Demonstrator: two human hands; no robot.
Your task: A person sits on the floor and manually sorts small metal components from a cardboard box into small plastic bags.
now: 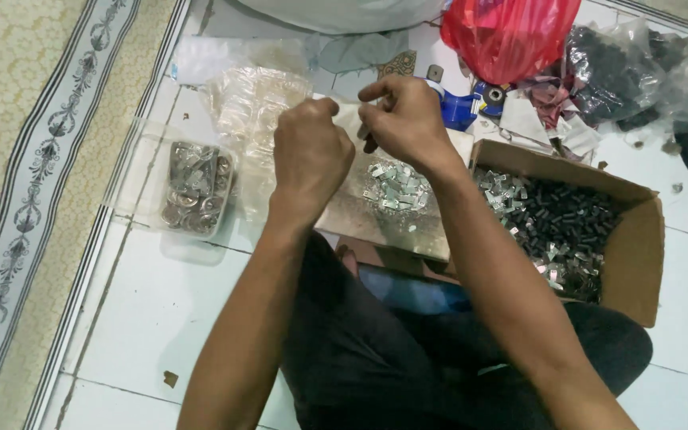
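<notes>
As fingers curl inward, left hand (310,155) grip contents hidden | right hand (402,118) grip pinched, item unclear

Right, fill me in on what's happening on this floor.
A person sits on the white tiles, left hand and right hand raised close together, pinching something too small to make out. Below them a pile of small metal pieces lies on a board. A cardboard box of dark and shiny parts stands at the right, a clear bag of metal parts at the left.

Shiny metal clips (396,191), matt brown cardboard box (635,247), glossy red plastic bag (511,32), smooth white floor tiles (153,310).
</notes>
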